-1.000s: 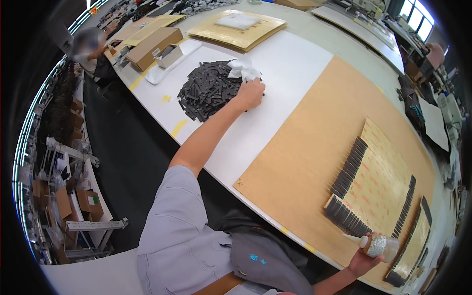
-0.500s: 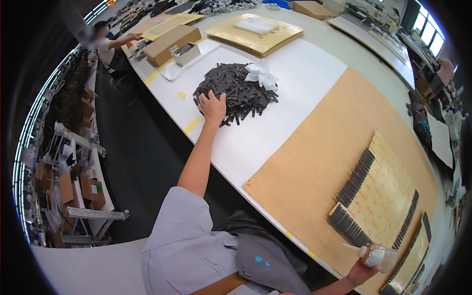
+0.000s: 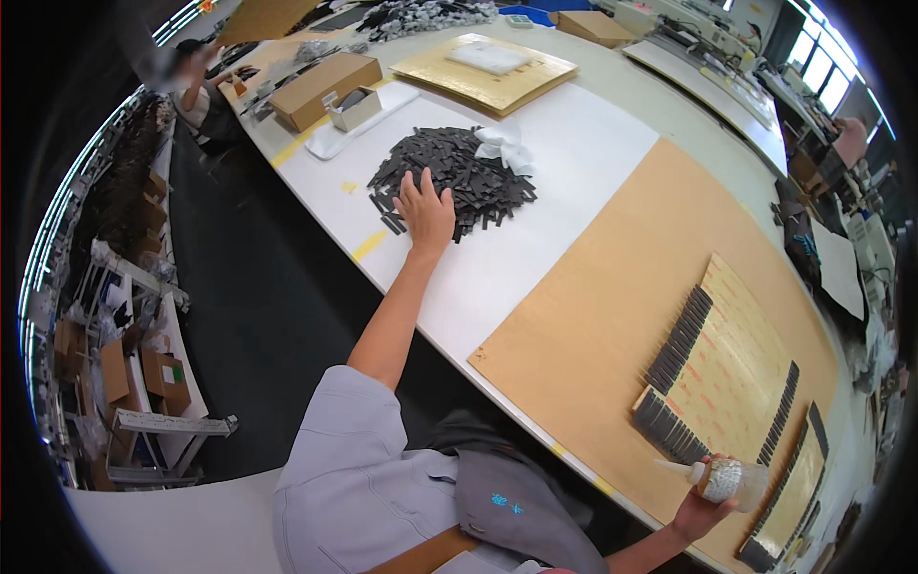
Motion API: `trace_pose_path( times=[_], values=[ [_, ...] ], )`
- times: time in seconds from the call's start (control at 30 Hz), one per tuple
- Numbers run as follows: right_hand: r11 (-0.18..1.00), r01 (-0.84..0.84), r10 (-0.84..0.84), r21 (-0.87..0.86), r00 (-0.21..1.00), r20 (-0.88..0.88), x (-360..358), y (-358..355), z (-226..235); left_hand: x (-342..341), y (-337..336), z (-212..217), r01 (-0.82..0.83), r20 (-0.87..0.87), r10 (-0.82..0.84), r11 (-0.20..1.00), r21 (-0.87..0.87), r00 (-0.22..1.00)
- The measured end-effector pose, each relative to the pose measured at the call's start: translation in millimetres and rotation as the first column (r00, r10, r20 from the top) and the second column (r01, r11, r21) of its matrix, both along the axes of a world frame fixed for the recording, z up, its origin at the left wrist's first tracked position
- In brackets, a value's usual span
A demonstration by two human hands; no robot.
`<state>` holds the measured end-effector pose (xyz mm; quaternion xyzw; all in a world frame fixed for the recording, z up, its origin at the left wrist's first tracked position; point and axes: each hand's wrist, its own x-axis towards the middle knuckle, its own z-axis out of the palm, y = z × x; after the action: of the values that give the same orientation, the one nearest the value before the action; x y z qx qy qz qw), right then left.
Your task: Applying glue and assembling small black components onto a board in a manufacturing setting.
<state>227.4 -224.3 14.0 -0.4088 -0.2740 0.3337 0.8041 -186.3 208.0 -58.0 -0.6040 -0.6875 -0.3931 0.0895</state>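
Observation:
A heap of short dark-grey strips [image 3: 469, 182] lies on the white sheet [image 3: 564, 210]. My left hand [image 3: 426, 212] rests at the heap's near left edge, fingers stretched and apart; nothing shows in its grip. At the lower right, my right hand [image 3: 703, 512] is closed around a clear squeeze bottle [image 3: 732, 480] with a white nozzle, tilted so that the nozzle points left. Just beyond the bottle is a yellowish board [image 3: 736, 359] with dark strips [image 3: 681, 344] lined up side by side along several edges. A second edged board [image 3: 796, 488] lies right of the bottle.
Crumpled white tissue [image 3: 505, 148] sits on the heap. Behind stand a cardboard box [image 3: 325, 88], a small open box [image 3: 356, 110] and stacked yellow boards [image 3: 449, 77]. Brown board [image 3: 555, 316] covers the near table. A co-worker [image 3: 196, 96] is at the far left.
My left hand has shifted slightly right at the heap's edge, its fingers more spread. The right hand still grips the bottle. The far-left co-worker's arms and a yellow board have risen.

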Motion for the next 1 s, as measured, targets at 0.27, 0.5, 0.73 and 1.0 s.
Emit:
trace_pose_path(
  times=[0.27,0.5,0.73,1.0],
  values=[
    [0.997,0.075,-0.074,-0.032,0.997,0.03,4.8,-1.8,9.0,62.2,34.9,24.9,0.647,0.1,-0.64,0.754,-0.113,0.762],
    [0.992,-0.049,0.061,-0.12,0.993,0.099,5.2,7.7,14.5,77.5,92.0,18.7,0.665,-0.102,-0.805,0.547,-0.508,0.584],
    [0.982,-0.012,0.035,-0.191,0.992,0.12,-0.1,-8.1,28.8,100.8,111.2,25.5,0.713,-0.083,-0.899,0.395,-0.579,0.43],
    [0.976,-0.099,0.111,-0.192,0.992,0.054,-1.4,10.7,16.1,153.3,-33.9,83.8,0.847,0.119,-0.871,0.418,-0.328,0.476]
  ],
)
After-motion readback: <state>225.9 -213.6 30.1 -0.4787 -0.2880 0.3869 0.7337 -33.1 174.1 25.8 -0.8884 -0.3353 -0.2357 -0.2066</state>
